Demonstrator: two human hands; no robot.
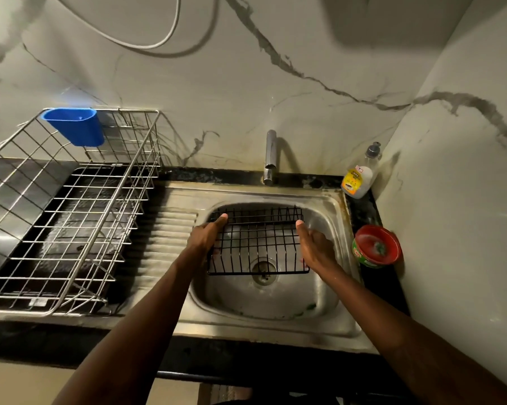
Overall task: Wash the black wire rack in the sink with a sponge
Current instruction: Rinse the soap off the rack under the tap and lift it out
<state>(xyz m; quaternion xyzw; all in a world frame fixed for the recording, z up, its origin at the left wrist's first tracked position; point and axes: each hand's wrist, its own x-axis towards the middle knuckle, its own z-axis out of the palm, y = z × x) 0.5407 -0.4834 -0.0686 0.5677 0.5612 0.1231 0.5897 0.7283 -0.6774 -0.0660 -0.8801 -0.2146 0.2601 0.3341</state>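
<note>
The black wire rack (258, 244) is held level inside the steel sink (275, 325), above the drain (264, 270). My left hand (207, 236) grips its left edge, thumb along the top and fingers underneath. On the opposite edge my right hand (315, 247) holds it the same way. No sponge is in view. No water runs from the faucet (270, 157).
A large steel dish drainer (71, 206) with a blue cup (75, 127) hooked on it stands on the draining board at left. A dish soap bottle (360, 176) and a red tub (376, 247) sit on the narrow ledge right of the sink, against the wall.
</note>
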